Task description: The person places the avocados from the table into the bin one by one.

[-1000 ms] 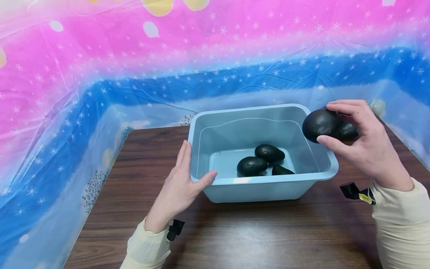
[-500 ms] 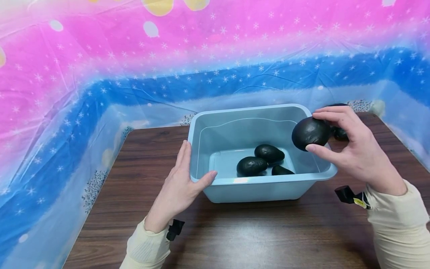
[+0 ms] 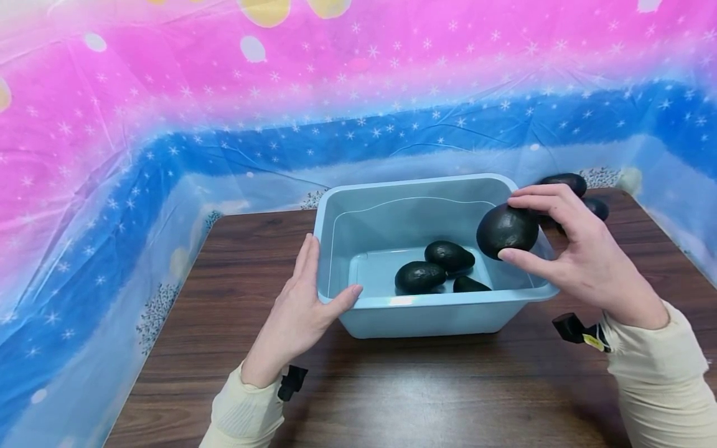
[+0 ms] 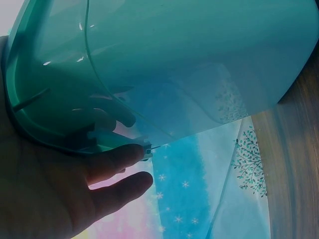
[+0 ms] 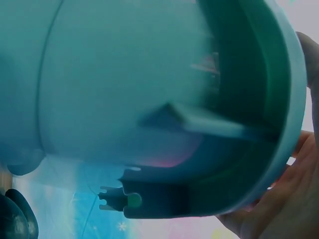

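A light blue plastic tub (image 3: 426, 318) stands on the table, with several dark avocados in view around it. Inside lie three of them: one avocado (image 3: 420, 277) at the front, another avocado (image 3: 449, 256) behind it, and a third avocado (image 3: 472, 284) partly hidden by the front rim. My right hand (image 3: 588, 255) pinches an avocado (image 3: 506, 231) between thumb and fingers above the tub's right end. With straight fingers, my left hand (image 3: 297, 314) rests against the tub's left side, its thumb on the front rim. The right wrist view shows the tub's underside rim (image 5: 294, 99) blocking the held avocado.
More avocados (image 3: 566, 183) lie on the table behind the right hand, partly covered by it. The dark wood table (image 3: 252, 267) extends left and in front of the tub. A pink and blue printed cloth (image 3: 336, 124) hangs around the back and sides.
My right hand has moved left and slightly down with its avocado, from beside the tub to over its right end. Avocados behind that hand have come into view. The left hand stays put.
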{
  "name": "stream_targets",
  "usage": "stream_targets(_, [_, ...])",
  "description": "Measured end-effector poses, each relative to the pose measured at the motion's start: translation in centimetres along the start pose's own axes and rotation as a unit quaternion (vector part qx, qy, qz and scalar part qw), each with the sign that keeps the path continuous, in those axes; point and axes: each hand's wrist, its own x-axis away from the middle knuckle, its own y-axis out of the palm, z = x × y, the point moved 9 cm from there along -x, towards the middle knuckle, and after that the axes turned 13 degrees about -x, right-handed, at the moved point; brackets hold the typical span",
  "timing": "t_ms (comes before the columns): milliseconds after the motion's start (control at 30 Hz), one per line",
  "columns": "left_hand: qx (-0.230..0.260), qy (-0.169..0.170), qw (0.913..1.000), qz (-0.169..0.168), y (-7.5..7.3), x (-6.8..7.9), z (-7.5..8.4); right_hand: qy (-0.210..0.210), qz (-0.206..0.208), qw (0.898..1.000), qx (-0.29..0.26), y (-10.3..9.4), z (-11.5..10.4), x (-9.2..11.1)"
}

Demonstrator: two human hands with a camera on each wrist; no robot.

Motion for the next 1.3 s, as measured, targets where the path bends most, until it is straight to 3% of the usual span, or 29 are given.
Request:
stream_targets(367, [-0.004, -0.001, 1.0, -0.001, 0.0, -0.1, -0.1, 0.002, -0.006, 1.0, 0.003, 0.4, 1.2, 0.4])
stream_targets(667, [-0.001, -0.002, 1.0, -0.004, 0.0, -0.1, -0.1, -0.036, 0.025, 0.999, 0.002, -0.6, 1.4, 0.6])
stream_targets(1000, [-0.002, 0.0, 1.0, 0.0, 0.0, 0.0, 0.0, 0.01, 0.065, 0.998, 0.022, -2.7, 1.8, 0.7])
stream_targets(1300, [-0.002, 0.0, 1.0, -0.002, 0.0, 0.0, 0.0, 0.044, 0.144, 0.987, 0.054, -5.6, 3.6, 1.6])
